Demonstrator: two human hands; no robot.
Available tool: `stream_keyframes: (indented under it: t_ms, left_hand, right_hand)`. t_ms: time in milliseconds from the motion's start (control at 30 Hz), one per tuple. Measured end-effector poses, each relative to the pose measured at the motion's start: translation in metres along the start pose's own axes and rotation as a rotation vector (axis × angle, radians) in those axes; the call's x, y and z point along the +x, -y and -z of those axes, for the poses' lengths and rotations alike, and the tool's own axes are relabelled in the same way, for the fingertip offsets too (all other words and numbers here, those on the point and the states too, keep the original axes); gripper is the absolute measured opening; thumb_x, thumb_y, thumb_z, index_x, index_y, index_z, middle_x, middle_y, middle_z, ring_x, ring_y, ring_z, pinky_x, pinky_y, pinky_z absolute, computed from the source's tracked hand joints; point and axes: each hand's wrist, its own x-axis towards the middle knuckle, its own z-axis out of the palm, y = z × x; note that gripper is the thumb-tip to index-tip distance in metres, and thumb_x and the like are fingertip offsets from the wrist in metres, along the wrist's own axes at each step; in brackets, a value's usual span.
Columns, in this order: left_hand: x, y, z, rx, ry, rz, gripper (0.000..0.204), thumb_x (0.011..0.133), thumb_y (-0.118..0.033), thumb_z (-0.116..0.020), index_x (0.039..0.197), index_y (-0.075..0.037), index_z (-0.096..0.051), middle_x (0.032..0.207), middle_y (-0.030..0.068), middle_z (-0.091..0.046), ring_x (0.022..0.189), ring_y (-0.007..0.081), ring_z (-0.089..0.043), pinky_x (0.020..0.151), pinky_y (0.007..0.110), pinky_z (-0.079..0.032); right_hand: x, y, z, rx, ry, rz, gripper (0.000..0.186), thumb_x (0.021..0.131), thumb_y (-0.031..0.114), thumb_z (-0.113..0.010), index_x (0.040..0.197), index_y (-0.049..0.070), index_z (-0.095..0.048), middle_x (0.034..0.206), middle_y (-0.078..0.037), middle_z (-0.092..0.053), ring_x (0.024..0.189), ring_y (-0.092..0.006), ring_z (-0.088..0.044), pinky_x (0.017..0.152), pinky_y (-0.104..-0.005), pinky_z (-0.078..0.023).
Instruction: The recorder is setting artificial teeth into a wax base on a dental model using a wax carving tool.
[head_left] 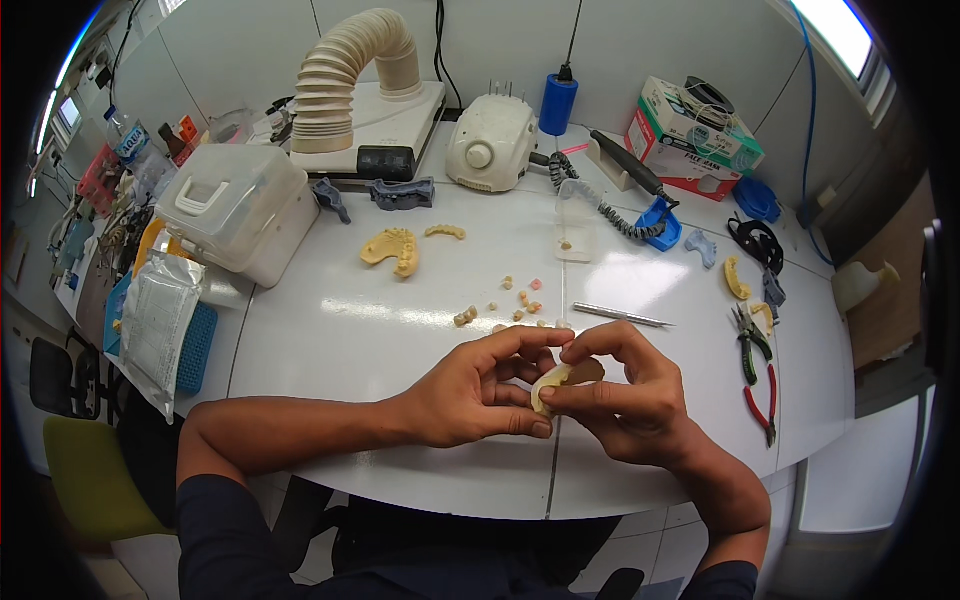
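The left hand (465,390) and right hand (632,398) together pinch a pale curved dental piece (547,381) at the near left of the pointed metal tool (622,315), and a loosened grip could drop it.

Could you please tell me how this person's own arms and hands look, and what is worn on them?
The left sleeve and right sleeve are plain dark navy, ending near the elbows. The left forearm and right forearm are bare. The left grip and right grip are ungloved hands; no watch or bracelet shows.
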Motion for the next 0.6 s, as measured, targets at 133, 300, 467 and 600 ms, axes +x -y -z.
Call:
stream_keyframes:
  t_ms: [133, 300, 467, 600]
  left_hand:
    - [-0.0011, 0.0093, 0.0007, 0.049, -0.003, -0.078, 0.077, 0.089, 0.007, -0.078, 0.154, -0.005, -0.039, 0.145, 0.0115, -0.048, 0.138, 0.0220, -0.049, 0.110, 0.036, -0.055]
    - [0.0010, 0.0080, -0.0019, 0.082, 0.018, -0.145, 0.080, 0.084, 0.005, -0.084, 0.150, -0.005, -0.040, 0.133, 0.0071, -0.047, 0.115, 0.0127, -0.055, 0.100, 0.032, -0.059]
    - [0.0002, 0.0099, -0.0003, 0.078, 0.026, -0.119, 0.082, 0.080, 0.007, -0.086, 0.143, -0.006, -0.036, 0.147, 0.0114, -0.041, 0.138, 0.0231, -0.048, 0.109, 0.039, -0.055]
    - [-0.0008, 0.0100, -0.0019, 0.075, -0.011, -0.122, 0.085, 0.078, 0.006, -0.088, 0.143, -0.007, -0.034, 0.147, 0.0130, -0.040, 0.138, 0.0232, -0.048, 0.112, 0.041, -0.053]
  right_hand:
    - [0.0027, 0.0025, -0.0004, -0.039, -0.025, 0.067, 0.038, 0.072, -0.003, -0.083, 0.104, 0.018, -0.083, 0.114, -0.011, -0.061, 0.105, -0.0271, -0.066, 0.084, -0.0378, -0.059]
    - [0.0021, 0.0031, 0.0000, -0.098, -0.042, 0.130, 0.038, 0.068, -0.001, -0.084, 0.102, 0.017, -0.084, 0.113, -0.009, -0.061, 0.104, -0.0288, -0.064, 0.086, -0.0406, -0.057]
    - [0.0026, 0.0036, 0.0023, -0.099, -0.039, 0.137, 0.039, 0.068, 0.001, -0.085, 0.102, 0.019, -0.084, 0.104, -0.006, -0.062, 0.096, -0.0256, -0.062, 0.081, -0.0381, -0.054]
    - [-0.0010, 0.0066, 0.0069, -0.148, 0.023, 0.109, 0.043, 0.067, -0.001, -0.084, 0.106, 0.018, -0.083, 0.091, 0.000, -0.063, 0.089, -0.0221, -0.059, 0.073, -0.0348, -0.049]
